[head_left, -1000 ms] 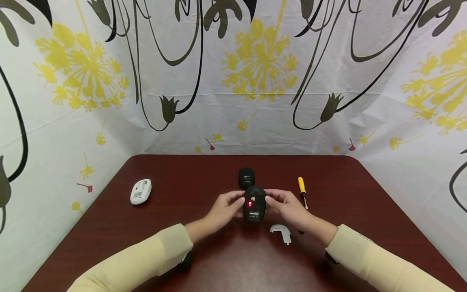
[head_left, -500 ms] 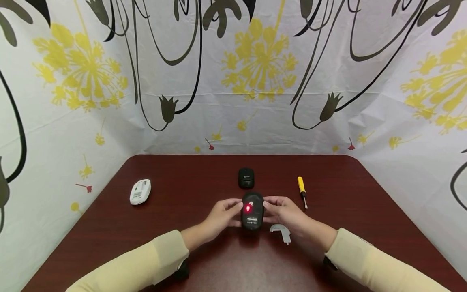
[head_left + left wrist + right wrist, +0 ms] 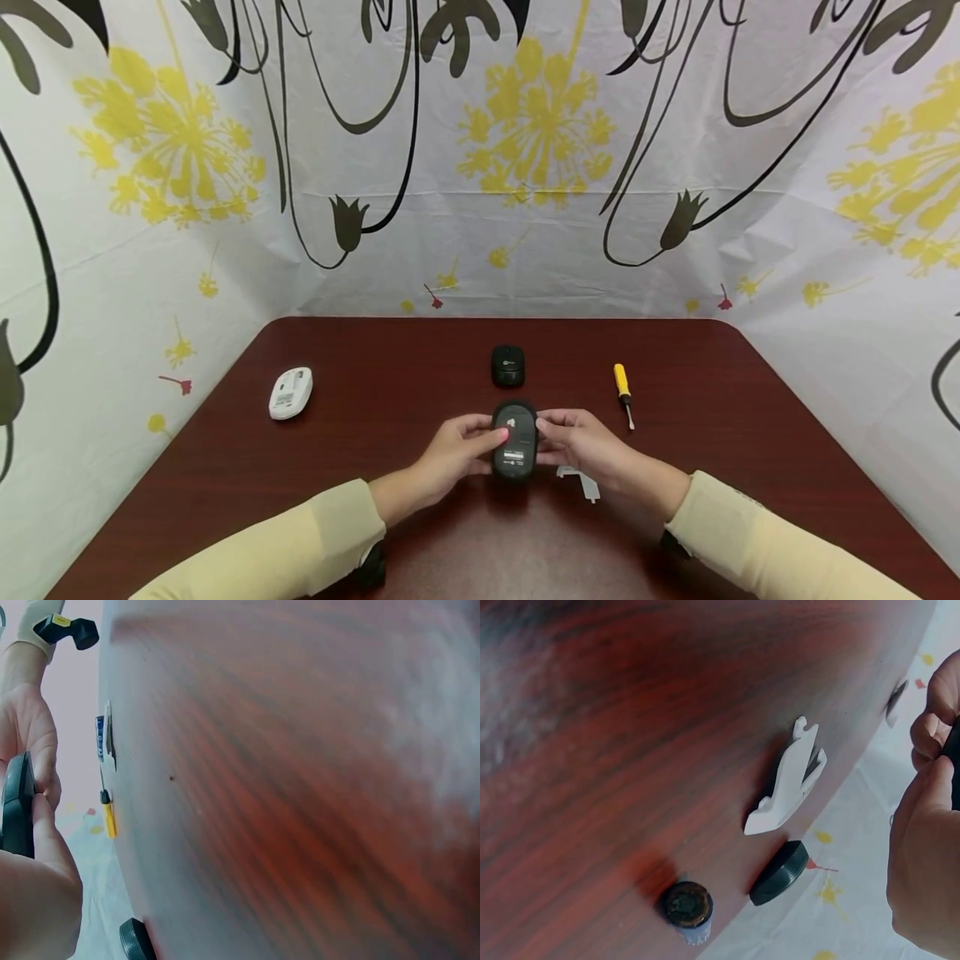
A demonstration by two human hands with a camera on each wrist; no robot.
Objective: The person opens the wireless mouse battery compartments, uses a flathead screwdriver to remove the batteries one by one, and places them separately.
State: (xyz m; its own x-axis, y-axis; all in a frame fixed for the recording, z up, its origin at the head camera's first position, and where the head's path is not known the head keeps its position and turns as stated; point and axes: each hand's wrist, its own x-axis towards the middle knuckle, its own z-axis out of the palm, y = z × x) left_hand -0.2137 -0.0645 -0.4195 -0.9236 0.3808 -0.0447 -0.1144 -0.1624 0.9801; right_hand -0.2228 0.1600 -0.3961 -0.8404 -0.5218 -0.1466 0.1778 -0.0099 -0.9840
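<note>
A black computer mouse point(image 3: 514, 442) is held with its underside toward the head camera, label showing. My left hand point(image 3: 448, 457) grips its left side, thumb lying across the underside at a red glow. My right hand point(image 3: 583, 442) pinches the opposite edge between thumb and fingers. In the left wrist view the mouse point(image 3: 18, 806) appears edge-on between both hands, above the table. Just below my right hand lies a white plastic cover point(image 3: 589, 487), partly hidden by the fingers; the right wrist view shows this cover point(image 3: 786, 787) whole.
Behind the hands sits a second black mouse point(image 3: 507, 367). A white mouse point(image 3: 291, 393) lies upside down at the left. At the right is a yellow-handled screwdriver point(image 3: 622, 385). A small cylinder with a dark end point(image 3: 688, 907) stands near the cover on the brown table point(image 3: 390, 358).
Both hands have brought the held mouse lower and nearer to the body, away from the second black mouse. The left thumb has slid over the red light, which now mostly disappears.
</note>
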